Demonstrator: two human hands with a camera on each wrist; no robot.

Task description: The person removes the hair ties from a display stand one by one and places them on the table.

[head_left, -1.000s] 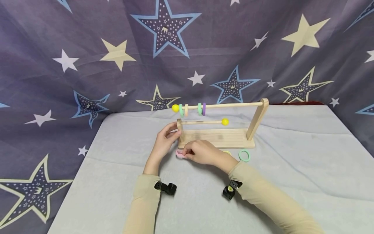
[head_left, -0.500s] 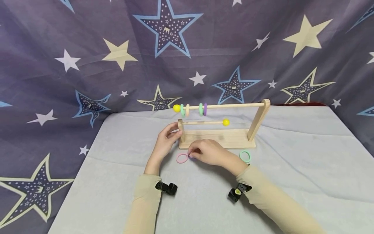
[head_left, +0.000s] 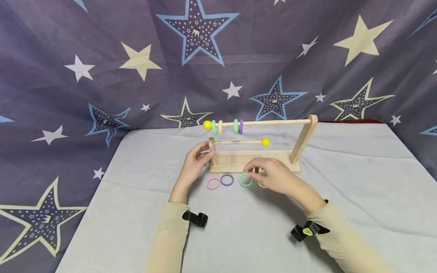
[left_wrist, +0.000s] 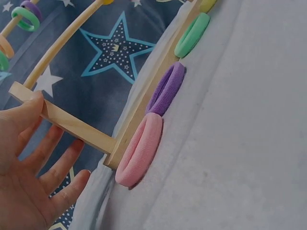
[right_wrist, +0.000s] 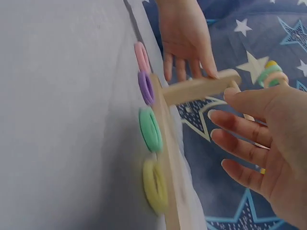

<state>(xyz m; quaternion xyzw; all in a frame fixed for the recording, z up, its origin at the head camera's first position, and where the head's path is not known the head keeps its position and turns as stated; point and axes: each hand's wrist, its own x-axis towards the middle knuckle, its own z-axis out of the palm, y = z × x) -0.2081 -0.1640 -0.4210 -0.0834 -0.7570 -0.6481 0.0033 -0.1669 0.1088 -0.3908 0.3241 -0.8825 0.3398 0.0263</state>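
Observation:
My left hand (head_left: 195, 163) holds the short upright of a wooden stand (head_left: 232, 161), thumb on one side and fingers behind. My right hand (head_left: 273, 175) hovers by a green hair tie (head_left: 245, 179), with relaxed fingers and nothing between them in the right wrist view. In a row along the base's front edge lie a pink hair tie (left_wrist: 139, 151), a purple hair tie (left_wrist: 166, 89), the green one and a yellow hair tie (right_wrist: 154, 186). The right hand partly covers the yellow one in the head view.
Several ring-shaped bands, including a purple band (head_left: 241, 127), hang on the stand's upper rod (head_left: 273, 122). The lower rod (head_left: 240, 142) is bare and ends in a yellow ball (head_left: 265, 141). A star-patterned cloth (head_left: 102, 76) hangs behind the grey-covered table (head_left: 218, 235).
My right hand has let go of the pink hair tie and moved right along the row, uncovering the purple and a green one. The left hand stays at the upright.

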